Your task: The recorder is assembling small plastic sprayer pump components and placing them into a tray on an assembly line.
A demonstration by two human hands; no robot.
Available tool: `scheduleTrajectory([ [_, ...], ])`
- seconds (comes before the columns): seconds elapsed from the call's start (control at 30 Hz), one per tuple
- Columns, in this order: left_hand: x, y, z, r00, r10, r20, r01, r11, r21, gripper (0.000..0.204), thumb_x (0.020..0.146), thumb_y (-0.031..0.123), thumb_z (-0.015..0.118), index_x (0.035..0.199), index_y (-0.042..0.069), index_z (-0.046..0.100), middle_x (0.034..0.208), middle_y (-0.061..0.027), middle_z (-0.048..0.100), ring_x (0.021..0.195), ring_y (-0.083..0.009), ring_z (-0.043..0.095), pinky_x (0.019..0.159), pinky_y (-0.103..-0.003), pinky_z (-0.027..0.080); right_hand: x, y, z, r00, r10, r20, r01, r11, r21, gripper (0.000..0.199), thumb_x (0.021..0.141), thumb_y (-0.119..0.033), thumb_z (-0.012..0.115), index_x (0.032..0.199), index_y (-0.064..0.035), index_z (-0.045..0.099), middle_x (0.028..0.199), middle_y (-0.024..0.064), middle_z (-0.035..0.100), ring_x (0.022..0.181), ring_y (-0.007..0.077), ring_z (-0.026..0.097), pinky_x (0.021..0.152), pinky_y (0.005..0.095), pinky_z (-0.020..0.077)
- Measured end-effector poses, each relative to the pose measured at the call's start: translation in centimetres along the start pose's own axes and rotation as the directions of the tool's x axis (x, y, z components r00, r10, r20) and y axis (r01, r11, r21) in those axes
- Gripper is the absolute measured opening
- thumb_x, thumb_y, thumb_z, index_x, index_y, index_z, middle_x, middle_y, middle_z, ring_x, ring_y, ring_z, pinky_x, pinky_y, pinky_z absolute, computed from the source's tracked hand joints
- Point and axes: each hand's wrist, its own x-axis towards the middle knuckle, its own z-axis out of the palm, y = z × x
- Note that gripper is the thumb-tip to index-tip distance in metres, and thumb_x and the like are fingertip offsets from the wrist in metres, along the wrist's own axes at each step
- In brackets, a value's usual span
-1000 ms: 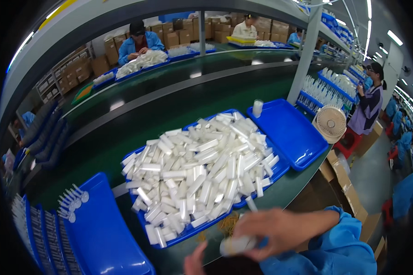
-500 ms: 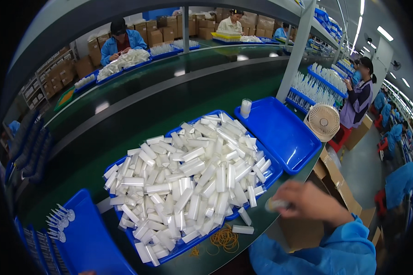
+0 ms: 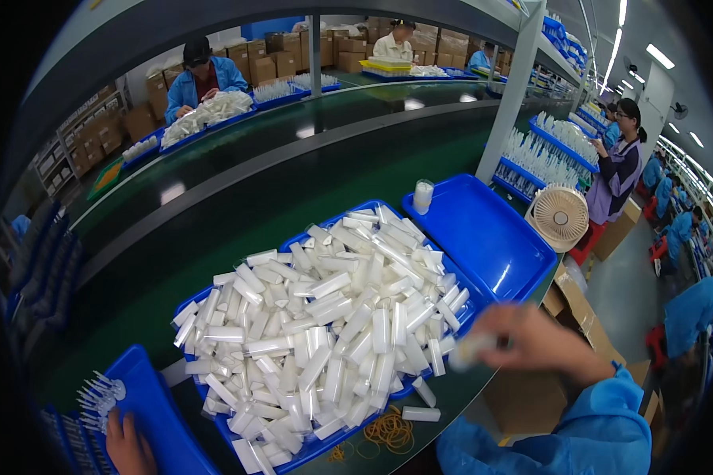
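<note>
My right hand (image 3: 523, 339) is closed round a whitish, blurred bundle (image 3: 474, 350), above the near right edge of a blue tray (image 3: 313, 451). That tray is heaped with white pieces (image 3: 333, 317) in clear wrapping. At the lower left my left hand (image 3: 129, 447) lies over another blue tray (image 3: 162, 404), its fingers stretched toward several white spiked pieces with round clear bases (image 3: 101, 400). The fingertips are right by the nearest bases; whether they touch cannot be made out.
A third blue tray (image 3: 483, 229) at the right holds a clear, white-filled cylinder (image 3: 423, 197) in its corner. Beside it stand a beige fan (image 3: 560, 214) and a grey post (image 3: 511, 99). Rubber bands (image 3: 388, 431) lie by the heaped tray. Cardboard boxes (image 3: 535, 404) sit below; co-workers sit across the bench.
My left hand has come in from the lower edge and reached up to the spiked pieces. My right hand has shifted slightly up and left with its bundle. The view has shifted slightly.
</note>
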Motion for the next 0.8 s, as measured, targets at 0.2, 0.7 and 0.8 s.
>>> scheduleTrajectory([
  [0.2,3.5,-1.2,2.7,0.992,-0.019,-0.129,0.019,1.000,-0.007,0.045,0.068,-0.006,0.055,0.113,-0.001,0.047,0.108,-0.0223,0.047,0.092,-0.0384,0.052,0.076,-0.041,0.045,12.6,14.1,-8.0,0.793,0.049,-0.607,-0.244,0.939,-0.243,0.031,0.070,-0.019,0.069,0.092,-0.0043,0.053,0.077,0.0177,0.061,0.072,0.0319,0.062,0.065,0.0357,0.0487],
  [0.7,5.1,-0.9,-1.0,0.977,-0.127,-0.171,0.103,0.984,-0.142,0.014,0.066,-0.008,0.054,0.080,-0.003,0.052,0.090,-0.0177,0.050,0.081,-0.0355,0.053,0.065,-0.040,0.043,18.7,18.7,-4.5,0.774,0.185,-0.605,-0.365,0.912,-0.187,0.033,0.081,-0.029,0.062,0.104,-0.0053,0.057,0.095,0.0176,0.061,0.082,0.0286,0.063,0.069,0.0351,0.0498],
  [0.8,-1.8,-1.0,-7.4,0.950,-0.163,-0.268,0.108,0.972,-0.207,0.028,0.067,-0.012,0.054,0.093,-0.002,0.053,0.102,-0.0195,0.050,0.087,-0.0340,0.055,0.076,-0.038,0.045,16.6,10.1,-3.0,0.877,-0.028,-0.479,-0.056,0.985,-0.161,0.037,0.077,-0.019,0.066,0.111,-0.0086,0.056,0.106,0.0157,0.055,0.082,0.0236,0.060,0.069,0.0330,0.0490],
])
